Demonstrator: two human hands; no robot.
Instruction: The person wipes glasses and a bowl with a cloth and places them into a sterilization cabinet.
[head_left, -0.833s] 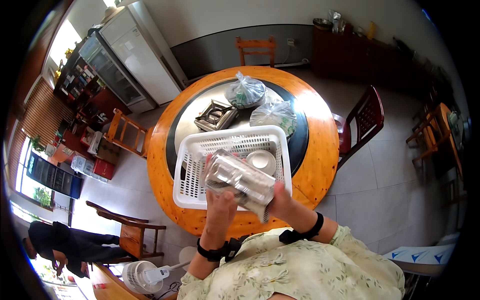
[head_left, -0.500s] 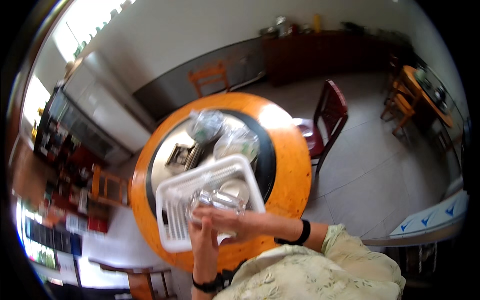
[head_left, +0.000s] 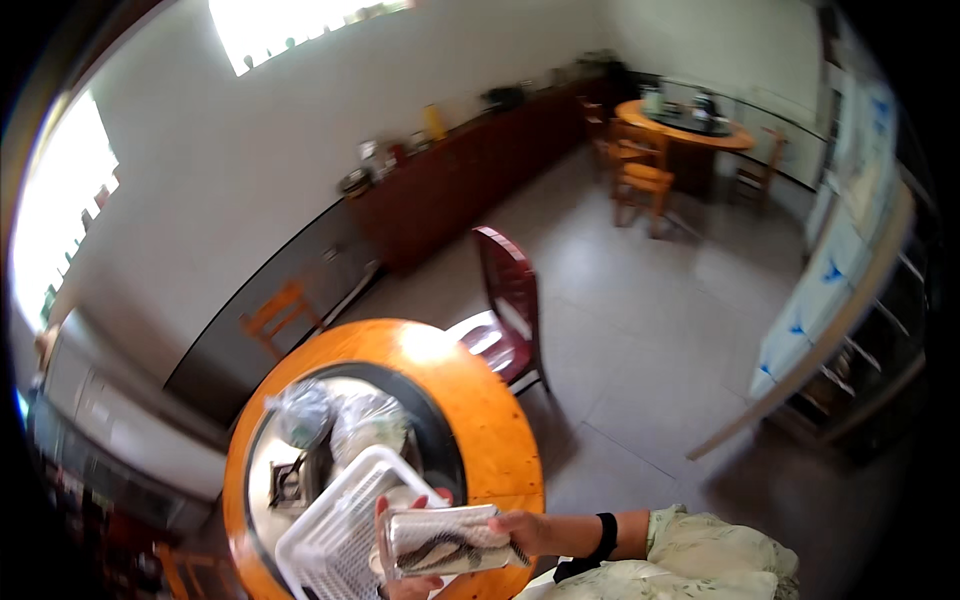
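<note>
Over the near right edge of a white plastic basket (head_left: 330,530), both hands hold a clear plastic box (head_left: 440,542). Pale contents and a dark, cord-like strip show through its side. My right hand (head_left: 522,532) grips the box's right end. My left hand (head_left: 412,587) is around its left part, with fingers showing above and below it and the palm hidden behind. Inside the basket, partly covered by the box, lies a pale round thing (head_left: 400,495).
The basket stands on a round wooden table (head_left: 495,440) with a black-rimmed turntable. Two clear plastic bags (head_left: 368,425) and a dark square object (head_left: 290,483) lie there. A dark red chair (head_left: 512,300) stands beyond the table; a tiled partition (head_left: 825,290) rises at right.
The view has swung right, so the table now sits lower and further left. My hands, close together over the basket before, are further apart, and the box shows broadside between them.
</note>
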